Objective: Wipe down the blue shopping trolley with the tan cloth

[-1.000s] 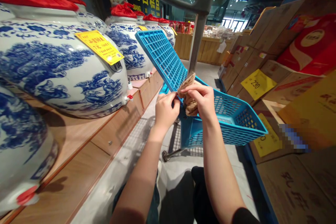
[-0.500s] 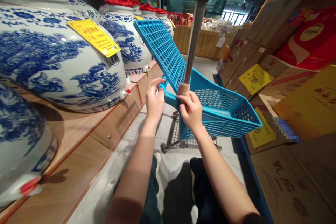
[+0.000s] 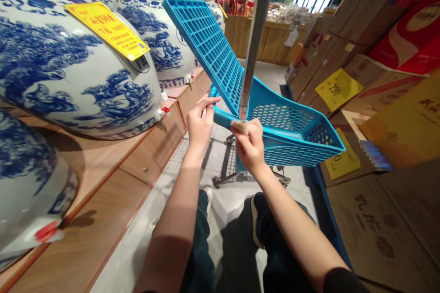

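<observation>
A blue shopping cart (image 3: 292, 149) stands before me, its lattice flap (image 3: 209, 50) raised at a slant. My left hand (image 3: 201, 121) is closed around the left part of the cart's blue handle bar (image 3: 223, 116). In the fingers of my right hand (image 3: 250, 144) is a crumpled beige cloth (image 3: 243, 126), pressed near the foot of a metal pole (image 3: 254, 41). The pole rises from the handle area past the top of the view. My right fingers partly hide the cloth and the pole's lower end.
Large blue-and-white porcelain jars (image 3: 113, 68) with red cloth tops line a wooden cabinet (image 3: 130, 192) on the left. Stacked cartons (image 3: 381, 233) with yellow price signs (image 3: 338, 89) stand close on the right. A wooden counter (image 3: 275, 41) crosses the aisle farther back.
My right hand has moved the cloth down off the pole's lower part, baring the metal there. My left hand stays at the handle. The view has tipped down slightly.
</observation>
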`<state>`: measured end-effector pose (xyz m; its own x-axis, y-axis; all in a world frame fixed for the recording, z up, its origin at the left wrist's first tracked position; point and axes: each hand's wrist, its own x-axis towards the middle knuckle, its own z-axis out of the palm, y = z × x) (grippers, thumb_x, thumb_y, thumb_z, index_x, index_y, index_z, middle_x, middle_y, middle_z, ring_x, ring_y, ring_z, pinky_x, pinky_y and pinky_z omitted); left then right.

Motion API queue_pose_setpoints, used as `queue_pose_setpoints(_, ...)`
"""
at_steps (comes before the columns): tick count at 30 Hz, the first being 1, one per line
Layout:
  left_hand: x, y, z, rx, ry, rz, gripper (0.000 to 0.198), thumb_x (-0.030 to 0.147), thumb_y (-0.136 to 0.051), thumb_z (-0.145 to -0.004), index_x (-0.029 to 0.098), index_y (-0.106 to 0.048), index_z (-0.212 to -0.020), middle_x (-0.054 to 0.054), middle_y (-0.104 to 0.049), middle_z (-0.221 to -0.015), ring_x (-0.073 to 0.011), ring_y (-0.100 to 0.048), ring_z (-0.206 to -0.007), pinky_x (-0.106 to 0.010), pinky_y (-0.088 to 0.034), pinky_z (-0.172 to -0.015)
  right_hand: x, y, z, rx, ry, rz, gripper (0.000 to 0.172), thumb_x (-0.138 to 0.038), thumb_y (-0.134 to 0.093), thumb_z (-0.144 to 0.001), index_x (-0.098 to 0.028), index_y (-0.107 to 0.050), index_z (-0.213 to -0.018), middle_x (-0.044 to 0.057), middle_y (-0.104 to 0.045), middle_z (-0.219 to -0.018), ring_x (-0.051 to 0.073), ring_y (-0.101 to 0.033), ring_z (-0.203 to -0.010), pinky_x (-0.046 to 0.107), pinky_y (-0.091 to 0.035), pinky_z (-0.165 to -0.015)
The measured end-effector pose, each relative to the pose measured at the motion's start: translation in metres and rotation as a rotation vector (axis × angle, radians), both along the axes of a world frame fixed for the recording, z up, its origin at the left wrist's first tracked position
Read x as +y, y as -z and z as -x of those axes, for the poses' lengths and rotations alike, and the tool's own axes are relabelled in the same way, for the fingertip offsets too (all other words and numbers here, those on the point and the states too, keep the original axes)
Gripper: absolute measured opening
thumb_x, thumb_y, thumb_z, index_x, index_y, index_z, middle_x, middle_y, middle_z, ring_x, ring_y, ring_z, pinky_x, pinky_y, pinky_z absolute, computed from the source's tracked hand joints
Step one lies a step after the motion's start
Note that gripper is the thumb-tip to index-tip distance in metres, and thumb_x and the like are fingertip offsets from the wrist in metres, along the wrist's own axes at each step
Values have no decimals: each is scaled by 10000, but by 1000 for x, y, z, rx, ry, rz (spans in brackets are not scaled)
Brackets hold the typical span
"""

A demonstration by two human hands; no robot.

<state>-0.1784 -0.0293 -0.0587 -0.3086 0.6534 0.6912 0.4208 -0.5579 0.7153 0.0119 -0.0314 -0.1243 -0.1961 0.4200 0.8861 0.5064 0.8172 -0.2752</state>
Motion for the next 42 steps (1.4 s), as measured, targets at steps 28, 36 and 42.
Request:
queue_pose_setpoints(28, 10, 5, 9, 57, -19, -47, 286, 133, -509, -933, 235, -776, -954, -9, -819, -1091, -229, -695, -1299, -365, -505, -1191, 8, 66, -12, -675, -267, -117, 309, -113, -484, -1085, -197, -741, -1237, 56, -632, -1530, 138, -600, -1446, 300, -453, -1257)
queue_pose_setpoints(36, 16, 6, 12, 52, -33, -78, 266, 165, -511, -944, 227, -769, -945, -27, -811, -1071, -245, -698, -1286, -399, -517, -1181, 8, 65, -12, -808, -289, 13, 360, -230, -455, -1123, -200, -687, -1397, 45, -626, -1528, 151, -598, -1444, 315, -480, -1252)
queue_pose_setpoints(42, -3, 4, -9, 306, -50, -56, 212, 205, -562, -960, 257, -762, -1004, -45, -770, -1092, -283, -645, -1320, -503, -402, -1272, 10, 53, -27, -700, -261, 0, 283, -99, -520, -1042, -206, -735, -1192, 69, -573, -1584, 177, -461, -1556, 414, -430, -1283)
